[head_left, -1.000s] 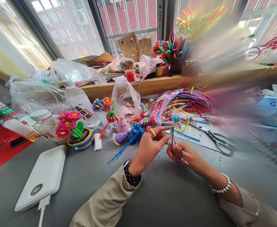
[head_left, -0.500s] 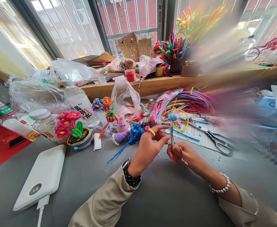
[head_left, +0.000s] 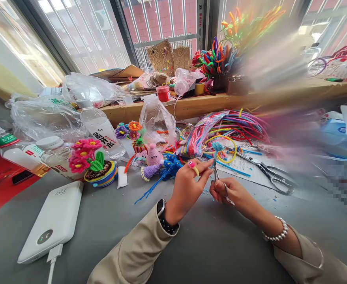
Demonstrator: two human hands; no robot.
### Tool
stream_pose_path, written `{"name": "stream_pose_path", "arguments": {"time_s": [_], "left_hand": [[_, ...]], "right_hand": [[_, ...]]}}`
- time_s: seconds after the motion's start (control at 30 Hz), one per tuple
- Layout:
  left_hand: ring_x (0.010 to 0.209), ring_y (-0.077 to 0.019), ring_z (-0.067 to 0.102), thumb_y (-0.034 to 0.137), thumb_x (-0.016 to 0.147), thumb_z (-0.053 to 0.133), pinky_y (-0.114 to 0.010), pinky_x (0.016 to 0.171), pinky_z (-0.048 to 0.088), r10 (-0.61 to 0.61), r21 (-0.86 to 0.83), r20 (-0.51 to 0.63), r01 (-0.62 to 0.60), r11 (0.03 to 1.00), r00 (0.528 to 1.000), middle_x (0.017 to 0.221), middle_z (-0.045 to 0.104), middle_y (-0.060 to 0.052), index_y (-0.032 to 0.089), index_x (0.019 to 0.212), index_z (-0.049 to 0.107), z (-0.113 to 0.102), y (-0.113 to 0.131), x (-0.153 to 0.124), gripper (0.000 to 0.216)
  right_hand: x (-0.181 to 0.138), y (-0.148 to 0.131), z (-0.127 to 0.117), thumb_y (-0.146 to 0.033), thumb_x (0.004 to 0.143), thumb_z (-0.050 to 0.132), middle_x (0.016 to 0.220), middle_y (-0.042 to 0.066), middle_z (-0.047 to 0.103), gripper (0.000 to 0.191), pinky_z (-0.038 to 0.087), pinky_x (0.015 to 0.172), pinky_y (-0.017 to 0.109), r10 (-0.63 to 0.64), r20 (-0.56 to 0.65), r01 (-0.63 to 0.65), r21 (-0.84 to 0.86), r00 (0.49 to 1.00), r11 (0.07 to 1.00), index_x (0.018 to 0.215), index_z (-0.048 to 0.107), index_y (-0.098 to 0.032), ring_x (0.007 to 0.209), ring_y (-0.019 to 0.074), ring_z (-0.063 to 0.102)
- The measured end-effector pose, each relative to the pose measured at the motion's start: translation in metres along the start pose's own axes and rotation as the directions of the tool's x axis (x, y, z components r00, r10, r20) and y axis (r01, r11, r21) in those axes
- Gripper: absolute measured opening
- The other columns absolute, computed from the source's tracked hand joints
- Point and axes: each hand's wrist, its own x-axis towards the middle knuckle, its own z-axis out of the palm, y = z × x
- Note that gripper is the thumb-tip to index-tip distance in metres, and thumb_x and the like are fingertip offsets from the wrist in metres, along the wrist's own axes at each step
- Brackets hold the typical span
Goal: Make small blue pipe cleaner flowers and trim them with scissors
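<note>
My left hand (head_left: 188, 190) pinches the stem of a light-blue pipe-cleaner flower (head_left: 217, 146), whose fuzzy head stands above the fingertips. A pink-and-yellow ring (head_left: 193, 167) is on one of its fingers. In my right hand (head_left: 231, 192) is a small pair of scissors (head_left: 216, 173), blades pointing up along the flower's stem; whether the blades are parted is hard to see. Blue fluff clippings lie on the grey table (head_left: 209, 244) below. Close to the left hand rests a dark-blue pipe-cleaner piece (head_left: 171, 166) with trailing strands.
Large scissors (head_left: 268, 171) lie on a printed sheet at right, beside a bundle of pipe cleaners (head_left: 203, 134). Leftward stand a potted pink pipe-cleaner flower (head_left: 100, 173), a pink crocheted figure (head_left: 154, 156), a water bottle (head_left: 102, 130) and a white power bank (head_left: 53, 221) with a cable.
My left hand has turned slightly, showing more of the ring and the watch at the wrist. My right hand and the scissors have hardly moved.
</note>
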Motion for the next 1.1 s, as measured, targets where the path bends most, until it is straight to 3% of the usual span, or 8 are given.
{"name": "stream_pose_path", "arguments": {"time_s": [0.23, 0.77, 0.93, 1.1], "left_hand": [[0.067, -0.0102, 0.054, 0.019, 0.079, 0.050, -0.021, 0.067, 0.044, 0.080, 0.046, -0.006, -0.079, 0.996, 0.997, 0.069, 0.057, -0.003, 0.016, 0.101, 0.063, 0.0036, -0.0024, -0.0034, 0.026], [0.065, -0.0083, 0.051, 0.016, 0.078, 0.051, -0.019, 0.064, 0.043, 0.105, -0.013, -0.076, -0.106, 0.994, 0.992, 0.067, 0.052, 0.000, 0.017, 0.102, 0.062, 0.0013, -0.0008, -0.0015, 0.026], [0.065, -0.0089, 0.050, 0.019, 0.078, 0.051, -0.020, 0.064, 0.043, 0.054, -0.008, -0.089, -0.055, 0.998, 0.995, 0.069, 0.053, -0.001, 0.017, 0.104, 0.061, 0.0007, -0.0001, -0.0016, 0.028], [0.068, -0.0100, 0.052, 0.018, 0.079, 0.049, -0.021, 0.067, 0.043, 0.059, 0.013, -0.041, -0.059, 0.998, 0.997, 0.071, 0.054, -0.002, 0.018, 0.107, 0.059, 0.0009, 0.0001, -0.0024, 0.030]], "right_hand": [[0.0010, 0.0020, 0.0008, -0.073, 0.070, 0.032, 0.043, -0.002, 0.037, 0.063, 0.022, 0.041, 0.022, 0.003, -0.012, -0.003, 0.019, 1.000, 1.000, 0.047, 0.043, -0.015, 0.041, 0.0071, 0.032], [0.0031, -0.0002, 0.0025, -0.071, 0.064, 0.043, 0.040, -0.004, 0.031, 0.059, 0.019, 0.042, 0.023, 0.060, -0.121, -0.056, 0.038, 0.991, 0.998, 0.041, 0.033, -0.018, 0.040, 0.0058, 0.024], [0.0018, 0.0031, 0.0011, -0.074, 0.068, 0.034, 0.044, -0.002, 0.036, 0.062, 0.023, 0.043, 0.023, 0.014, -0.090, -0.010, 0.041, 0.996, 0.999, 0.045, 0.039, -0.016, 0.042, 0.0070, 0.029], [-0.0007, 0.0028, 0.0013, -0.079, 0.066, 0.022, 0.053, 0.000, 0.043, 0.071, 0.024, 0.043, 0.022, -0.017, -0.012, 0.017, 0.039, 1.000, 0.999, 0.065, 0.051, -0.014, 0.045, 0.0083, 0.032]]}}
